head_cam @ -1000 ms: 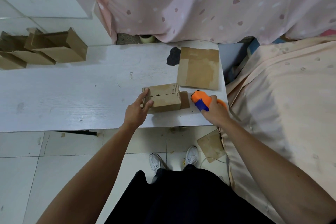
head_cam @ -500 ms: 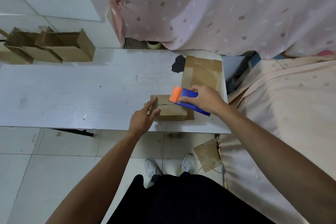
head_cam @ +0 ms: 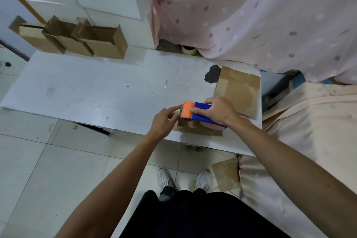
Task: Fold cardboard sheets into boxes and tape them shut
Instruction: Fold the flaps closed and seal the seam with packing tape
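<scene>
Box [head_cam: 193, 127] under tape dispenser [head_cam: 200, 116] gripped by right hand [head_cam: 219, 111] — left hand [head_cam: 164, 121] touches it, forefinger straight.

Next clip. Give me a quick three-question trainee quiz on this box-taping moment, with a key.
1. True or false: the right hand grips the tape dispenser on top of the small box.
2. The open boxes stand: A) at the far left of the table; B) on the floor; C) on the bed.
3. Fill in: the dispenser's front end is ___.
Key: 1 true; 2 A; 3 orange.
</scene>
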